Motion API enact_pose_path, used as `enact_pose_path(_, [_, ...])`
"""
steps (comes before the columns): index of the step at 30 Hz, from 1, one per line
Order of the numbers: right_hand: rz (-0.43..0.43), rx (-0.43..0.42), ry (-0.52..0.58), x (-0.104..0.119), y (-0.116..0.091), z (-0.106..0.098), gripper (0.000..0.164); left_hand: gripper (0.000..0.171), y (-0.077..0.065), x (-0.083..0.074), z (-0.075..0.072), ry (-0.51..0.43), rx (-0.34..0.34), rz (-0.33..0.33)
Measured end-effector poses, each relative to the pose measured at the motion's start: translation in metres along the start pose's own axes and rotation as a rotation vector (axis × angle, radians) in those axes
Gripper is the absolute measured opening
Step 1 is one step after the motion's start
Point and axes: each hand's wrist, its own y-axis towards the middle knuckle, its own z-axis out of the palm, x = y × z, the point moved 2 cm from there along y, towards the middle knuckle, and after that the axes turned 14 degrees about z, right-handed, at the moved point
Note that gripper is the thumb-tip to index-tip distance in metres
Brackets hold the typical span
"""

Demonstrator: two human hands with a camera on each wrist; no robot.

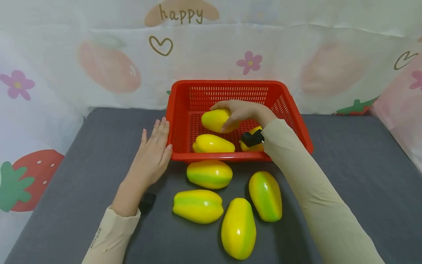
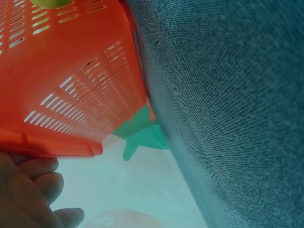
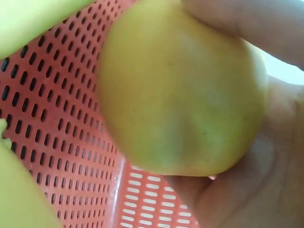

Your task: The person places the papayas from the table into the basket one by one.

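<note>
Inside the red plastic basket (image 1: 237, 157), my right hand (image 1: 245, 110) grips a yellow papaya (image 1: 212, 120), thumb on the near side and fingers over the far side. The right wrist view shows this papaya (image 3: 180, 95) up close above the perforated basket floor. Two more papayas lie in the basket: one at the front left (image 1: 213, 143), the other partly hidden under my right wrist (image 1: 252, 146). My left hand (image 1: 151, 156) rests with straight fingers against the basket's left side; in the left wrist view its fingertips (image 2: 47, 185) are at the rim.
Several yellow-green papayas lie on the grey cloth before the basket, among them one (image 1: 209, 174) close to its front wall and one (image 1: 265, 196) beside my right forearm. A printed curtain (image 1: 211, 47) hangs right behind the basket.
</note>
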Motion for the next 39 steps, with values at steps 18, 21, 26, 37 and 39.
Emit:
enact_pose_path(18, [0.020,0.093,-0.071,-0.004,0.018,0.011,0.077,0.059,0.000,0.000,0.001,-0.005,0.006,-0.003])
enact_pose_path(21, [0.009,0.088,-0.066,-0.003,0.017,0.010,0.077,0.059,-0.001,0.000,0.000,-0.006,0.009,-0.006])
enact_pose_path(26, [-0.030,0.053,-0.059,-0.002,0.016,0.008,0.075,0.059,-0.001,0.000,0.000,-0.007,0.020,-0.014])
enact_pose_path(37, [-0.038,-0.006,-0.012,-0.006,0.009,-0.001,0.069,0.058,0.000,0.000,0.000,-0.004,0.024,-0.017])
enact_pose_path(39, [-0.041,-0.013,0.008,-0.007,0.005,-0.003,0.069,0.059,0.000,0.000,0.001,-0.006,0.021,-0.018])
